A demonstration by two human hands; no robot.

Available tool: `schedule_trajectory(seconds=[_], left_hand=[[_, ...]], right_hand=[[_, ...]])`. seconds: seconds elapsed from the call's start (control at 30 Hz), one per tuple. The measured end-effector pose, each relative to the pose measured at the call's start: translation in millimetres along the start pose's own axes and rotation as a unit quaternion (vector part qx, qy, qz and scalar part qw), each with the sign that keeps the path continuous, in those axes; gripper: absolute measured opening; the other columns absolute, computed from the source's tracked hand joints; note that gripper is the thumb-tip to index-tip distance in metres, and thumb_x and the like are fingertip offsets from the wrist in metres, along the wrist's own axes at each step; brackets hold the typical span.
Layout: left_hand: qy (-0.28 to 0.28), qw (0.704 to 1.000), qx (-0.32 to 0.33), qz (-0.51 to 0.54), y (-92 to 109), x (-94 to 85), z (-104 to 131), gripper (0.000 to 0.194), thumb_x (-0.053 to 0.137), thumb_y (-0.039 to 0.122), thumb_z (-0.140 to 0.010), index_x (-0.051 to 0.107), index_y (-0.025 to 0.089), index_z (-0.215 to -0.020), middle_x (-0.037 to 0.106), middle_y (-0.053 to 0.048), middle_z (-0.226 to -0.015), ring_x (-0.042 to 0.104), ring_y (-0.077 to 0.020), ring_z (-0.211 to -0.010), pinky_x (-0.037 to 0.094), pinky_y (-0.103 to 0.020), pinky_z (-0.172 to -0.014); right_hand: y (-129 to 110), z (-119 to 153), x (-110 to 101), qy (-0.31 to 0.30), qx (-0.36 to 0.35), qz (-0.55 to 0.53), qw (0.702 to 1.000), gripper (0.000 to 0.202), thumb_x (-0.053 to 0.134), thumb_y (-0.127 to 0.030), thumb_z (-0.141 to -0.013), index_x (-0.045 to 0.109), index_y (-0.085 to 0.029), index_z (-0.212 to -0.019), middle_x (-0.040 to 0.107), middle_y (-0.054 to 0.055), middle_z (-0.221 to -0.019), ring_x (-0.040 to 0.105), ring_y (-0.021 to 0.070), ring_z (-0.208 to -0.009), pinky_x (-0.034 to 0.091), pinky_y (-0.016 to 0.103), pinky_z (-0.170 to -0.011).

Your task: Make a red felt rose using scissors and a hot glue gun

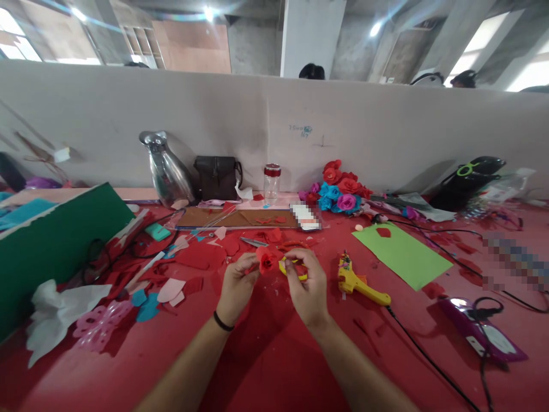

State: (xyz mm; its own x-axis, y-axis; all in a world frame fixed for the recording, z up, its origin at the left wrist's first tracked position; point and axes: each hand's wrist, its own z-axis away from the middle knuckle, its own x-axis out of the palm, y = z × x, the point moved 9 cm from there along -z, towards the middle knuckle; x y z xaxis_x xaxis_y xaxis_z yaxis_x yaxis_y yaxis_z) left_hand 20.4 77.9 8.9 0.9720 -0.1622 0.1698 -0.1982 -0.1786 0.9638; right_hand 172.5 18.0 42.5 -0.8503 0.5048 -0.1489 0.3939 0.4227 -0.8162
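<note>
A small red paper flower [268, 261] is pinched between the thumb and fingers of my left hand [239, 283], which has a dark band at the wrist. Just right of the flower, my right hand [307, 286] has its fingers closed at a yellow ring-shaped thing [299, 275]; it may be scissor handles or a roll of tape. Gray scissor blades [254, 242] lie on the table behind the flower. Right of my right hand rests a yellow glue gun [360, 286] with a black cord.
Red paper scraps [197, 256] litter the red table [266, 366]. A green sheet [401, 254] and purple device [482, 332] lie right. Behind stand a metal jug [166, 171], brown bag [218, 177], jar [271, 186] and paper flowers [343, 189]. A green board [55, 246] stands left.
</note>
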Motion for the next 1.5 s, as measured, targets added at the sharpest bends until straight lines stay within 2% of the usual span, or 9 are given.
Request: schedule_trajectory(seconds=[0.1,0.2,0.4,0.57,0.77,1.1,1.3,1.4,1.5], left_hand=[[0.004,0.996,0.042,-0.072,4,-5.2,-1,0.012,0.065,0.014,-0.066,0.074,0.022,-0.065,0.068,-0.005,-0.078,0.059,-0.0206,-0.080,0.045,-0.029,-0.078],[-0.013,0.986,0.092,-0.136,7,-3.6,-2,0.013,0.061,0.015,-0.070,0.073,0.021,-0.068,0.069,-0.005,-0.076,0.059,-0.0199,-0.077,0.045,-0.029,-0.075],[-0.018,0.945,0.219,-0.244,23,4.9,3,0.023,0.056,0.020,-0.079,0.062,0.019,-0.057,0.064,-0.002,-0.062,0.055,-0.0155,-0.064,0.044,-0.026,-0.067],[-0.011,0.915,0.270,-0.299,29,8.8,7,0.026,0.054,0.021,-0.082,0.059,0.018,-0.057,0.064,-0.003,-0.062,0.055,-0.0147,-0.063,0.043,-0.026,-0.065],[-0.007,0.904,0.283,-0.320,31,9.5,8,0.029,0.051,0.024,-0.085,0.059,0.018,-0.058,0.062,-0.002,-0.059,0.053,-0.0142,-0.059,0.042,-0.026,-0.062],[0.013,0.894,0.282,-0.348,33,7.6,8,0.030,0.052,0.022,-0.084,0.059,0.018,-0.054,0.063,-0.003,-0.059,0.055,-0.0151,-0.059,0.043,-0.026,-0.062],[0.019,0.885,0.291,-0.363,35,8.8,10,0.026,0.052,0.020,-0.082,0.062,0.019,-0.059,0.066,-0.004,-0.063,0.057,-0.0158,-0.063,0.043,-0.027,-0.065],[0.006,0.891,0.279,-0.358,33,9.9,9,0.026,0.052,0.019,-0.082,0.061,0.019,-0.058,0.064,-0.003,-0.062,0.057,-0.0157,-0.063,0.043,-0.027,-0.064],[-0.005,0.910,0.263,-0.321,31,8.8,7,0.027,0.050,0.020,-0.083,0.059,0.018,-0.058,0.062,-0.003,-0.061,0.055,-0.0141,-0.059,0.043,-0.025,-0.060]], right_hand=[[-31,3,-13,0.024,-0.101,-0.004,0.995,0.012,0.052,-0.016,-0.083,0.061,-0.020,-0.090,0.060,0.007,-0.087,0.058,0.0195,-0.086,0.048,0.035,-0.077],[-49,5,-13,0.014,-0.158,0.032,0.987,0.014,0.056,-0.016,-0.082,0.063,-0.021,-0.093,0.062,0.006,-0.085,0.057,0.0200,-0.085,0.048,0.037,-0.075],[-49,2,-8,0.004,-0.167,0.087,0.982,0.012,0.062,-0.016,-0.081,0.066,-0.023,-0.090,0.066,0.003,-0.081,0.057,0.0194,-0.082,0.048,0.036,-0.075],[-47,2,-9,0.010,-0.173,0.103,0.979,0.009,0.064,-0.017,-0.080,0.063,-0.022,-0.087,0.065,0.003,-0.081,0.057,0.0191,-0.081,0.047,0.036,-0.074],[-52,5,-8,0.010,-0.191,0.115,0.975,0.011,0.062,-0.015,-0.077,0.059,-0.021,-0.086,0.058,0.005,-0.085,0.054,0.0194,-0.082,0.046,0.036,-0.073],[-43,2,-5,-0.006,-0.143,0.111,0.983,0.009,0.061,-0.018,-0.079,0.059,-0.021,-0.087,0.062,0.005,-0.084,0.055,0.0199,-0.083,0.046,0.037,-0.075],[-42,1,-3,0.001,-0.146,0.111,0.983,0.004,0.061,-0.018,-0.080,0.062,-0.021,-0.078,0.066,0.004,-0.075,0.057,0.0198,-0.079,0.047,0.037,-0.075],[-41,0,-5,0.007,-0.140,0.108,0.984,0.005,0.061,-0.020,-0.081,0.063,-0.022,-0.076,0.066,0.003,-0.073,0.058,0.0195,-0.077,0.047,0.037,-0.074],[-40,-1,-5,-0.019,-0.117,0.087,0.989,0.005,0.062,-0.022,-0.080,0.064,-0.022,-0.085,0.067,0.004,-0.081,0.059,0.0201,-0.082,0.047,0.037,-0.077]])
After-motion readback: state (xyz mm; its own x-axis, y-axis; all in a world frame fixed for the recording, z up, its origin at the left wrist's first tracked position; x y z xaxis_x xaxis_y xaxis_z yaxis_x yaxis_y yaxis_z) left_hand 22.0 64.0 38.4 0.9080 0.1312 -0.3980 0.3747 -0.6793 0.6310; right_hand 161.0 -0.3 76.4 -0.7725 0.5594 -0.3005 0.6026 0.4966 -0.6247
